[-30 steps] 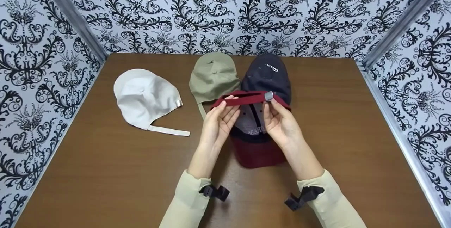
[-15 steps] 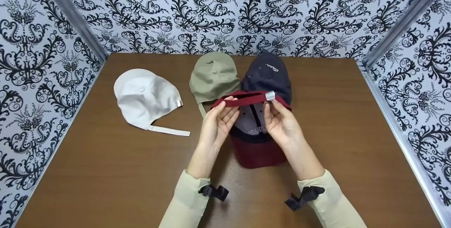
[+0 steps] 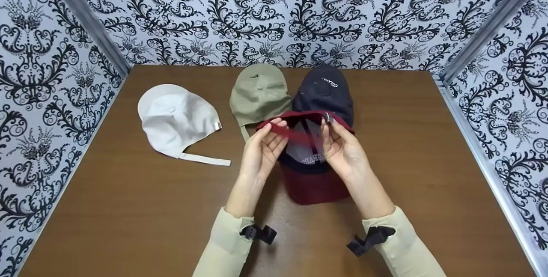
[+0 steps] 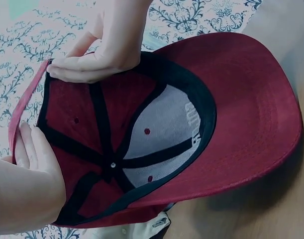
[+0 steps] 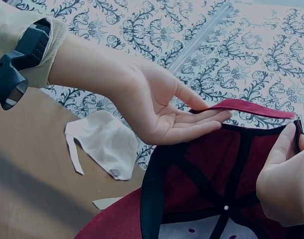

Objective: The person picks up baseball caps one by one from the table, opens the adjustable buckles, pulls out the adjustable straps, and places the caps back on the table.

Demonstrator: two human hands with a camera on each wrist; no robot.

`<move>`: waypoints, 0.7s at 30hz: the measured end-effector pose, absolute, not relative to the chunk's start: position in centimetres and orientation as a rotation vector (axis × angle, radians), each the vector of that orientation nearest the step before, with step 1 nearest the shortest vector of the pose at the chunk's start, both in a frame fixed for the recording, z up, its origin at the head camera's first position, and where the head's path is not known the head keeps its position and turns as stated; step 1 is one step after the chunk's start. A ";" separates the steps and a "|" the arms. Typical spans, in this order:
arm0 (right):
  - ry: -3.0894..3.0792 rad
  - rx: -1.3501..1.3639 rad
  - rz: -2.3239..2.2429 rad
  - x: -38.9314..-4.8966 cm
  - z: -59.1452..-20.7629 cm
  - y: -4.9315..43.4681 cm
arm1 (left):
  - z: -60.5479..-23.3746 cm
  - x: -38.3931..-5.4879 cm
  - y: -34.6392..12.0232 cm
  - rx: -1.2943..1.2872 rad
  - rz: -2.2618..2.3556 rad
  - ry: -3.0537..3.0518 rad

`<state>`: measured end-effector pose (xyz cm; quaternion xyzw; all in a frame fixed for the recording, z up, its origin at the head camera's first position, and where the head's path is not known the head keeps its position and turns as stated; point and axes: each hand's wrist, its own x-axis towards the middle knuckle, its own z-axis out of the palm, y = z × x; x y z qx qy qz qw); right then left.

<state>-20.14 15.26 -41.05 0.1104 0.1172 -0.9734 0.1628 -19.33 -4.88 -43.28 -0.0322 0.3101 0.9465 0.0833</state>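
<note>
A dark red cap (image 3: 317,189) lies upside down in front of me, its brim toward me and its inside facing up. My left hand (image 3: 264,150) pinches the cap's red back strap (image 3: 299,135) between thumb and fingers; the strap is blurred in the head view. My right hand (image 3: 344,148) pinches the small metal buckle (image 3: 328,117) on the other side of the opening. In the right wrist view, the strap's free end (image 5: 291,115) is close to the buckle (image 5: 298,128) but outside it.
Behind the red cap lie an olive cap (image 3: 259,93) and a navy cap (image 3: 325,88), side by side. A white cap (image 3: 175,118) with its strap undone is on the left of the brown table (image 3: 128,208). Patterned walls (image 3: 274,16) surround the table.
The red strap has come out of the buckle and swung down toward me. The buckle has tilted in my right fingers. Both hands have stayed almost in place.
</note>
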 end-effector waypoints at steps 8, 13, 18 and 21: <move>0.325 0.355 -2.770 -20.3 -40.8 15.5 | -43.4 -19.5 -5.1 -0.124 2.819 0.942; 0.331 0.335 -2.770 -20.3 -40.8 15.5 | -43.3 -19.4 -5.2 -0.116 2.805 0.968; 0.334 0.331 -2.775 -20.2 -40.8 15.7 | -43.2 -19.3 -5.3 -0.095 2.776 1.042; 0.342 0.323 -2.774 -20.3 -40.7 15.9 | -43.1 -19.3 -5.5 -0.060 2.756 1.145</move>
